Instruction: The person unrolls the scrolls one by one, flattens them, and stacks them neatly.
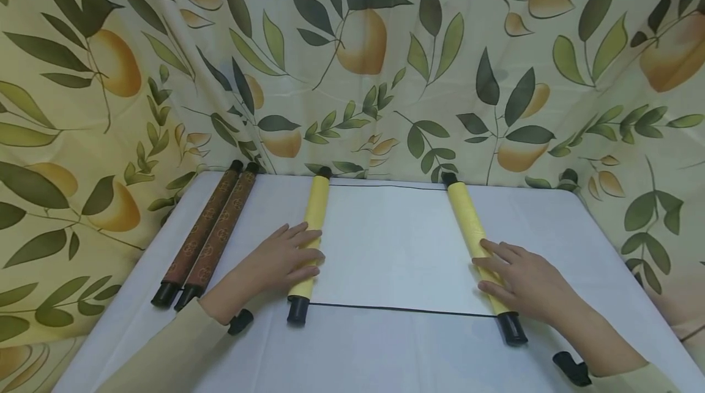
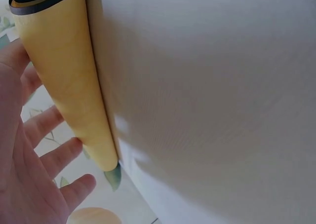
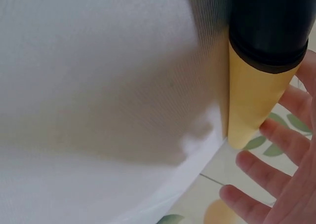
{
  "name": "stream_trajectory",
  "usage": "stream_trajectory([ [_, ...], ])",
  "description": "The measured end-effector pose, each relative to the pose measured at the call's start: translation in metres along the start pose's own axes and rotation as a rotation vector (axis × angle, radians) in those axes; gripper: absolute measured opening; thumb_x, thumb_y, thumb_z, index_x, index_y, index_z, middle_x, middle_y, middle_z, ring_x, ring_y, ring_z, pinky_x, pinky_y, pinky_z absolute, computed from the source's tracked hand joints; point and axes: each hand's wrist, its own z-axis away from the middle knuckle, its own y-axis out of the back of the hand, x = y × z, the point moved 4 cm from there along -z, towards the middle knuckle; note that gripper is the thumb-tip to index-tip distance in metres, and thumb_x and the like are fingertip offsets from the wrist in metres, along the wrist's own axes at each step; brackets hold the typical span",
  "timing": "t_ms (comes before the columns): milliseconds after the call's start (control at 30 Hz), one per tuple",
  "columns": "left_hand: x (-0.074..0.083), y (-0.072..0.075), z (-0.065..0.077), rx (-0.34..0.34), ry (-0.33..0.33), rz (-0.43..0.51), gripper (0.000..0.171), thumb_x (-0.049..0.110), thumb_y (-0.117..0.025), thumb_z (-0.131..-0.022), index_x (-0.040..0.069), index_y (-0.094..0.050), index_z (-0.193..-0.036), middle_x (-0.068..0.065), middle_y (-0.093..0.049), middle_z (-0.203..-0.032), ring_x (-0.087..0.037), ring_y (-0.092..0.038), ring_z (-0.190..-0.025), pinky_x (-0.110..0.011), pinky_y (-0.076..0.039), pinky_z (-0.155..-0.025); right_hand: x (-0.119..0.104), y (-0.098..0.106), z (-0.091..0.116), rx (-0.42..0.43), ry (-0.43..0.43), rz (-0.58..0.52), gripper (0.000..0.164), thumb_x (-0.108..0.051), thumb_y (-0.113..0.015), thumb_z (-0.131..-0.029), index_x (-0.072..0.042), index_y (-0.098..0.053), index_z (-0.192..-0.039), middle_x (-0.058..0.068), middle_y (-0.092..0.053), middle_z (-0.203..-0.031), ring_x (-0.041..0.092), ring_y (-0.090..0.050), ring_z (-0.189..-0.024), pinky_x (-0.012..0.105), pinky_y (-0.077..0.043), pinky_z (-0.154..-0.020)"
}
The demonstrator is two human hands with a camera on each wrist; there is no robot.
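A yellow scroll with black end knobs lies partly unrolled in the head view, a white sheet (image 1: pixel 396 246) stretched between its left roll (image 1: pixel 316 203) and right roll (image 1: pixel 465 212). My left hand (image 1: pixel 283 255) rests on the left roll from its outer side, fingers spread and fairly straight. On the other side my right hand (image 1: pixel 523 280) touches the right roll the same way. In the left wrist view, fingertips (image 2: pixel 74 147) meet the yellow roll's side. The right wrist view has the right fingers (image 3: pixel 286 142) along the roll below its black knob (image 3: pixel 271 26).
Two brown patterned scrolls (image 1: pixel 223 228) with black ends lie side by side on the left of the white table (image 1: pixel 385 356). A curtain (image 1: pixel 352 105) printed with fruit and leaves hangs behind the table's far edge. Black straps (image 1: pixel 571 368) sit at both wrists.
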Motion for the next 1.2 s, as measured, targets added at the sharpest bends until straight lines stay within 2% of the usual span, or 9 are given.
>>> stream_trajectory([
  [133, 0.0001, 0.0017, 0.0013, -0.006, 0.000, 0.000, 0.035, 0.050, -0.040, -0.094, 0.031, -0.063, -0.113, -0.005, -0.038, -0.142, -0.034, -0.026, -0.133, -0.056, -0.022, -0.104, 0.0013, 0.0006, -0.0005, -0.021, -0.018, 0.004, 0.046, -0.052, -0.058, -0.083, -0.025, -0.061, -0.120, 0.014, -0.047, -0.133, 0.036, -0.046, -0.116, 0.056, -0.041, -0.086],
  [400, -0.0022, 0.0030, 0.0024, 0.037, -0.013, -0.012, 0.024, 0.045, -0.046, -0.093, 0.030, -0.065, -0.097, -0.007, -0.042, -0.138, -0.035, -0.034, -0.128, -0.058, -0.027, -0.100, 0.0012, 0.0037, 0.0008, -0.041, -0.023, 0.018, 0.045, -0.050, -0.059, -0.083, -0.023, -0.062, -0.119, 0.014, -0.047, -0.134, 0.038, -0.043, -0.120, 0.057, -0.039, -0.088],
  [600, -0.0050, 0.0028, 0.0039, 0.005, 0.029, -0.019, 0.024, 0.047, -0.045, -0.093, 0.032, -0.063, -0.099, 0.001, -0.039, -0.142, -0.032, -0.031, -0.131, -0.057, -0.025, -0.102, 0.0008, 0.0059, -0.0022, -0.039, -0.037, 0.009, 0.047, -0.050, -0.059, -0.083, -0.019, -0.063, -0.118, 0.014, -0.051, -0.130, 0.039, -0.043, -0.119, 0.057, -0.038, -0.091],
  [767, -0.0052, 0.0050, 0.0064, 0.013, 0.039, -0.028, 0.025, 0.047, -0.046, -0.092, 0.029, -0.063, -0.099, -0.001, -0.043, -0.139, -0.033, -0.034, -0.129, -0.057, -0.026, -0.101, 0.0033, 0.0059, -0.0034, -0.041, -0.060, 0.002, 0.046, -0.049, -0.062, -0.081, -0.021, -0.063, -0.117, 0.014, -0.050, -0.130, 0.038, -0.045, -0.117, 0.057, -0.039, -0.088],
  [967, -0.0081, 0.0043, 0.0073, 0.043, 0.039, -0.040, 0.022, 0.045, -0.050, -0.091, 0.031, -0.066, -0.096, -0.002, -0.045, -0.136, -0.032, -0.037, -0.127, -0.056, -0.028, -0.100, 0.0054, 0.0015, -0.0057, -0.062, -0.065, 0.015, 0.040, -0.043, -0.068, -0.078, -0.026, -0.064, -0.115, 0.015, -0.048, -0.131, 0.040, -0.044, -0.117, 0.058, -0.039, -0.087],
  [1200, -0.0095, 0.0038, 0.0096, 0.054, 0.051, -0.030, 0.018, 0.043, -0.052, -0.091, 0.030, -0.065, -0.093, -0.002, -0.045, -0.137, -0.033, -0.036, -0.128, -0.057, -0.027, -0.100, 0.0041, -0.0013, -0.0017, -0.014, -0.032, 0.023, 0.030, -0.031, -0.064, -0.081, -0.027, -0.067, -0.111, 0.016, -0.047, -0.133, 0.036, -0.048, -0.114, 0.054, -0.044, -0.084],
])
